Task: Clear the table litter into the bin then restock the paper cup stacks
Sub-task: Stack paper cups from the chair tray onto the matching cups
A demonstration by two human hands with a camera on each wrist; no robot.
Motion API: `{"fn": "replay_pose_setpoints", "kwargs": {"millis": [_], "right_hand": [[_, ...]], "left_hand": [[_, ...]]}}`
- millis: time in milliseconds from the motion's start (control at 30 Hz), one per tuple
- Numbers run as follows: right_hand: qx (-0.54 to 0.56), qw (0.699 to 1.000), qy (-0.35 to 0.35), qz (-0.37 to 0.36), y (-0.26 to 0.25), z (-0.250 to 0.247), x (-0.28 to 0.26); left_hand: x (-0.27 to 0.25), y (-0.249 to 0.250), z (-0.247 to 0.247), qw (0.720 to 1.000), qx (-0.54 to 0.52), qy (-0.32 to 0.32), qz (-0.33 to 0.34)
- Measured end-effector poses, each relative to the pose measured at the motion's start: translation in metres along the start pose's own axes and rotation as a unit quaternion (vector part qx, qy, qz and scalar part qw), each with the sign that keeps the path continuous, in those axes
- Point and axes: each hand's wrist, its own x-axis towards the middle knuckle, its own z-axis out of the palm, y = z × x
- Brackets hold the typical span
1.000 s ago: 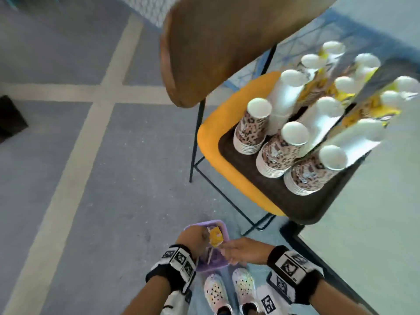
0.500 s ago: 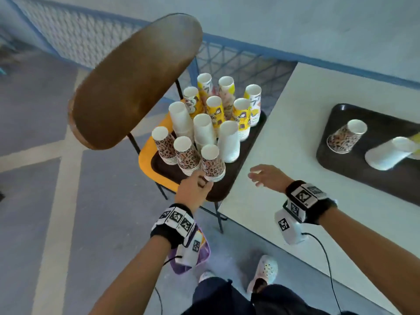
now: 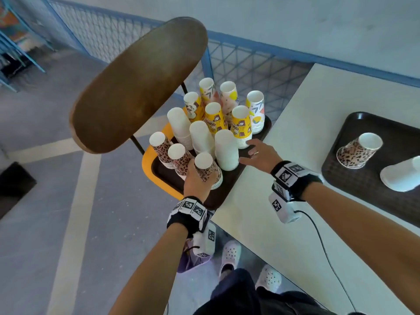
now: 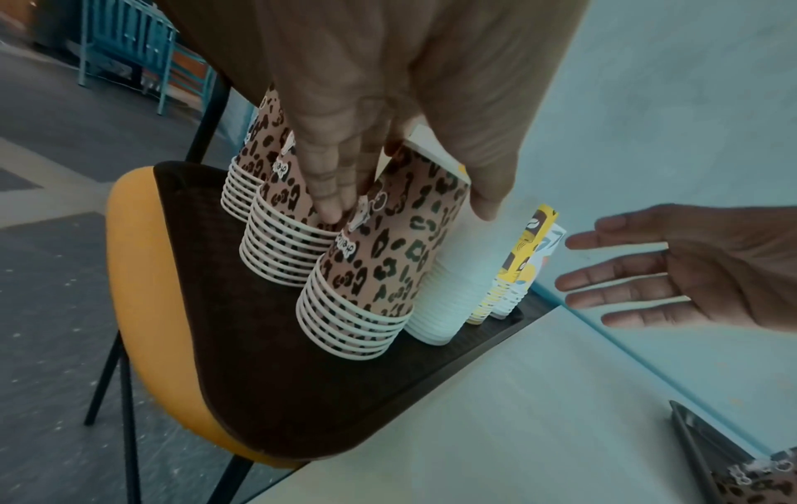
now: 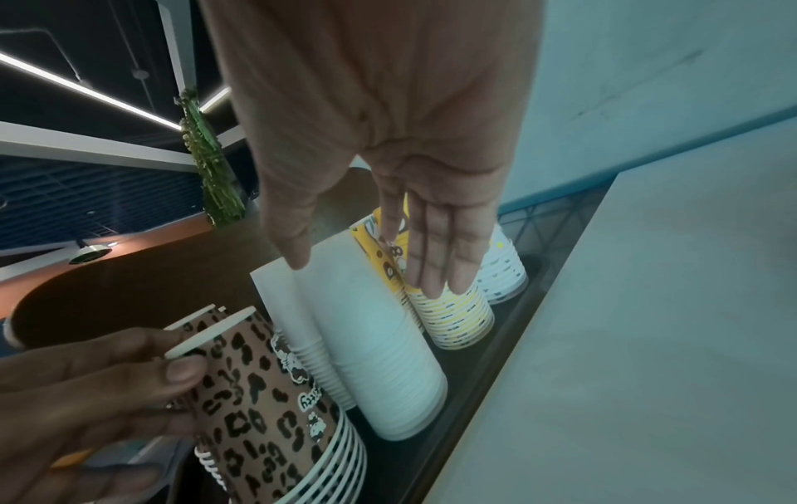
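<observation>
Several upside-down paper cup stacks stand on a dark tray [image 3: 227, 192] on a yellow chair seat. My left hand [image 3: 197, 180] [image 4: 409, 204] grips the nearest leopard-print stack [image 3: 208, 171] [image 4: 388, 255] [image 5: 267, 409], with fingers on its far side and thumb on the near side. My right hand [image 3: 256, 153] [image 5: 366, 269] is held flat and open beside the nearest white stack [image 3: 226, 151] [image 5: 379, 341], holding nothing. A purple bin [image 3: 186, 264] sits on the floor, partly hidden under my left wrist.
The brown chair back [image 3: 136, 87] looms over the stacks at the left. On the white table [image 3: 284, 223] at the right, a second dark tray [image 3: 363, 196] carries an upturned leopard cup [image 3: 356, 153] and a white cup [image 3: 402, 176] on its side.
Both hands rose from the purple bin on the floor. The left hand has closed round the nearest leopard stack; the right hand moved left from the table edge to the white stack.
</observation>
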Motion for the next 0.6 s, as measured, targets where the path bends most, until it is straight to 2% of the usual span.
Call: {"fn": "replay_pose_setpoints", "kwargs": {"millis": [333, 600], "right_hand": [[-0.005, 1.0, -0.024, 0.003, -0.014, 0.036, 0.047], [0.054, 0.996, -0.012, 0.069, -0.005, 0.061, 0.079]], "left_hand": [[0.027, -0.018, 0.017, 0.998, -0.048, -0.021, -0.037], [0.038, -0.042, 0.029, 0.992, -0.103, -0.06, -0.052]]}}
